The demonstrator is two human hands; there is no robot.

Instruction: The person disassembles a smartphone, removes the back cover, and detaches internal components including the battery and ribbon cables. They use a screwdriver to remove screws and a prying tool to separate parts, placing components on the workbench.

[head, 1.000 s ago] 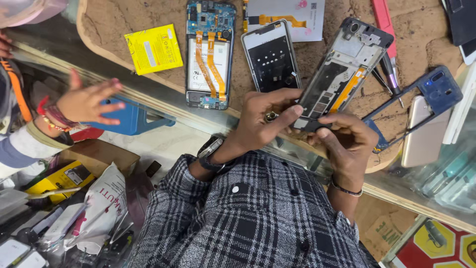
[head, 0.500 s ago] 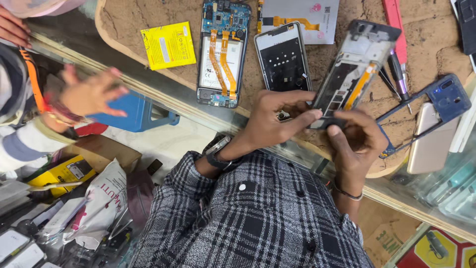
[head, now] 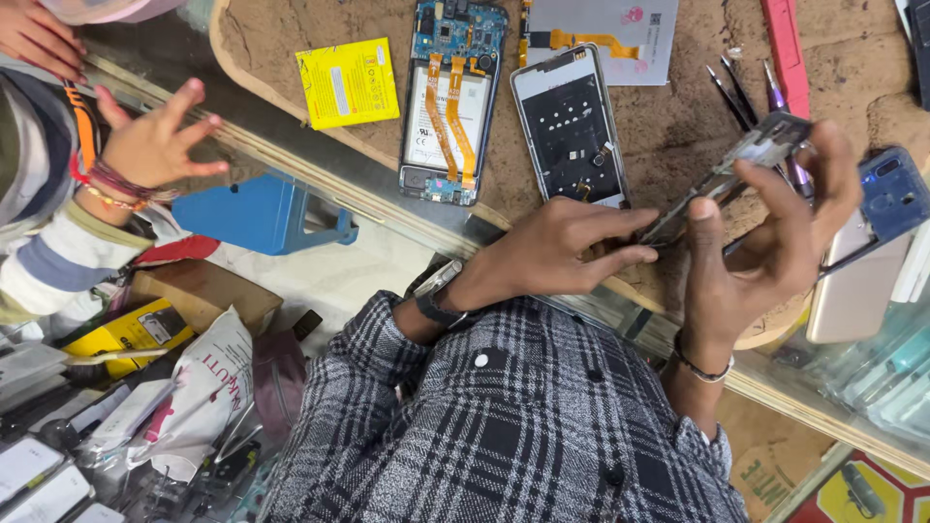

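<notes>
Both my hands hold a grey phone mid-frame (head: pixel 736 169), tilted up on its edge above the brown work mat (head: pixel 668 126). My left hand (head: pixel 557 254), with a watch on the wrist, pinches the frame's lower end with its fingertips. My right hand (head: pixel 780 232) wraps around the upper part, thumb against the near side. A dark-backed phone panel (head: pixel 572 126) lies flat just left of the frame.
On the mat lie an opened phone with orange flex cables (head: pixel 450 102), a yellow battery (head: pixel 349 82), a white display panel (head: pixel 601 34), tweezers (head: pixel 731 92), a pink tool (head: pixel 785 53) and a blue phone cover (head: pixel 891 194). Another person's open hand (head: pixel 145 140) hovers at left above a blue stand (head: pixel 262 213).
The mid-frame has been raised off the mat and turned onto its edge between my hands. The other person's hand at left has lifted and spread its fingers.
</notes>
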